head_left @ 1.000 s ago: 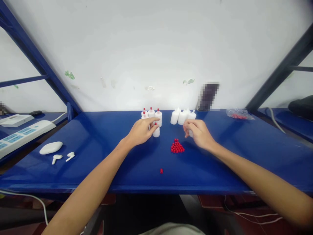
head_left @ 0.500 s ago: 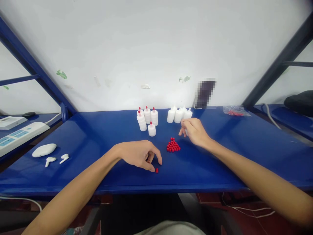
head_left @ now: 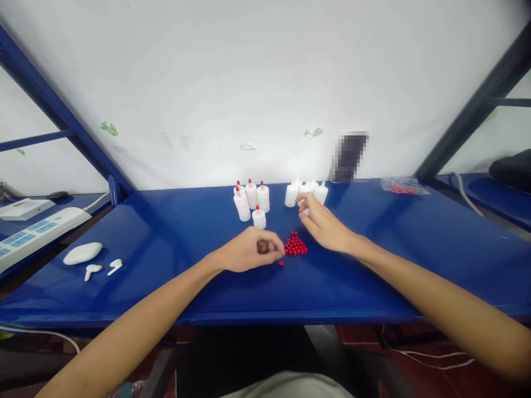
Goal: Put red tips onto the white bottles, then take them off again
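Observation:
My left hand is over the middle of the table, thumb and index finger pinched together. A small red cap shows right at those fingertips. Just beyond it, many red caps stand packed in a rough triangle. My right hand is at the white bottles, its fingers curled round a white bottle that they mostly hide. Uncapped white bottles stand behind that hand. To the left are several white bottles with red caps, one of them closer to me.
A clear bag with red pieces lies at the back right. On the left are a white earbud case, two earbuds and a power strip. A pixelated dark object leans against the wall.
My left hand has moved forward and right, the loose red cap moving along with its fingertips. My right hand has shifted slightly left, its fingers higher before the bottles.

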{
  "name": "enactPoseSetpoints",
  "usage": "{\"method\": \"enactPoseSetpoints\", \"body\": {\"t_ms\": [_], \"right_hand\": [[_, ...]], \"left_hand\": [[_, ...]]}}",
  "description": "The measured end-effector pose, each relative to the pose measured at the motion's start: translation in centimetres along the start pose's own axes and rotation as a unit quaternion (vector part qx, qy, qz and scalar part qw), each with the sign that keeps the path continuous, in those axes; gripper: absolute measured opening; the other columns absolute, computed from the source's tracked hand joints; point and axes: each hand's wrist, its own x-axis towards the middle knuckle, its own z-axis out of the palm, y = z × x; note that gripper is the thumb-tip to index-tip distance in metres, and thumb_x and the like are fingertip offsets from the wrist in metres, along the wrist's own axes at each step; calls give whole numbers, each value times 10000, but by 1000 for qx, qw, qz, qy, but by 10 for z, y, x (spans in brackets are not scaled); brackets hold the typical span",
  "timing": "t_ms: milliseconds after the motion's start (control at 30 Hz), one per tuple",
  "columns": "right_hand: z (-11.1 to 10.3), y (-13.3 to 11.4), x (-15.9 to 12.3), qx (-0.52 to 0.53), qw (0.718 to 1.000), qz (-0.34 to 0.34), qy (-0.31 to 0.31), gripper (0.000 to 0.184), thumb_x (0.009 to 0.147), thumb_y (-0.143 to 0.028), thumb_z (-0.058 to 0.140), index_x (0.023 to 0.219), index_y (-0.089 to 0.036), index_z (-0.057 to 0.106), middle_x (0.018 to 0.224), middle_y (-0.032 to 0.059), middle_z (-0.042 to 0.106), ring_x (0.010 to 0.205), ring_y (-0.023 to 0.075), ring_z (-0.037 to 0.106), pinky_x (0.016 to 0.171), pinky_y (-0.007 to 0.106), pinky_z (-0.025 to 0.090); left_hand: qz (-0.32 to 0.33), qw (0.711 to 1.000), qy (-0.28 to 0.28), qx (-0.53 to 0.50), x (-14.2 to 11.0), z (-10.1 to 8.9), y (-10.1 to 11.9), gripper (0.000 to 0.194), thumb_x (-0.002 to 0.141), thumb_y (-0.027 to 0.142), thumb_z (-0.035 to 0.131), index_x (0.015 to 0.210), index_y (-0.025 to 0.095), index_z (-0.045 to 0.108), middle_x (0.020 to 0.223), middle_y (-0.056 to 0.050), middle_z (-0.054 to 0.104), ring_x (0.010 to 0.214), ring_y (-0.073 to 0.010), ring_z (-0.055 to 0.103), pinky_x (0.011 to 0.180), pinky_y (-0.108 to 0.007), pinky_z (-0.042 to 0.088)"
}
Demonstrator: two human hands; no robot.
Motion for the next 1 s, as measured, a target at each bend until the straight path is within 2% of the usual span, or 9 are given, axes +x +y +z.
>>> {"method": "enactPoseSetpoints", "body": {"t_ms": [33,100,267,333,400,533,633,800,1000], "right_hand": [[2,0,0,-3,1000,-1,13,309,898,-201,422,1207,-202,423,945,61,591,845,216,576,800,369,452],[5,0,1,-5,999,10,36,338,907,-226,473,1245,-209,471,971,63,644,900,232,606,838,380,452],[7,-2,3,-20,997,23,71,175,888,-331,598,977,-215,693,1027,59,718,952,249,636,807,350,454],[6,-2,4,-12,995,30,90,218,905,-368,577,950,-202,711,994,58,728,921,241,641,767,330,448],[4,-3,3,-2,994,53,100,288,917,-407,546,849,-177,704,821,41,712,762,208,628,675,303,424],[1,-7,0,15,991,89,96,411,912,-432,517,606,-167,582,511,-23,504,506,128,457,537,273,320],[1,-9,-1,21,991,81,101,385,894,-403,526,592,-166,558,533,-21,502,528,124,456,551,266,325],[4,-9,-1,23,995,50,81,216,863,-360,565,765,-170,599,633,-22,575,563,124,492,598,258,366],[4,-11,-3,1,999,8,46,236,889,-336,538,721,-174,579,562,-42,524,503,100,432,544,240,332]], "left_hand": [[-5,998,59,-25,4,5,-4,206,884,325,613,940,138,677,674,12,608,539,-54,480,521,-166,383],[-10,993,114,-42,10,13,-11,222,879,336,616,934,127,667,648,14,601,517,-52,468,503,-164,368],[-2,992,120,22,10,4,-15,207,876,325,611,938,143,688,617,33,575,489,-44,419,489,-166,339],[-3,992,105,66,6,-7,-15,197,876,319,613,933,152,699,605,42,553,489,-44,402,495,-171,334],[-7,991,78,108,2,-15,-15,192,873,322,625,942,165,712,602,46,543,493,-47,400,501,-176,334],[7,986,0,168,0,-18,-15,237,889,347,626,1034,189,727,653,23,594,528,-65,476,534,-189,363],[19,980,-23,194,1,-15,-13,287,908,370,614,1117,200,714,655,14,611,547,-82,521,555,-199,376],[14,980,-39,196,-1,-13,-4,298,905,366,629,1143,205,706,682,11,644,559,-84,542,570,-200,379],[-18,982,-115,152,-8,-18,9,309,882,405,655,1115,210,712,596,34,610,483,-70,503,512,-185,366]]}}
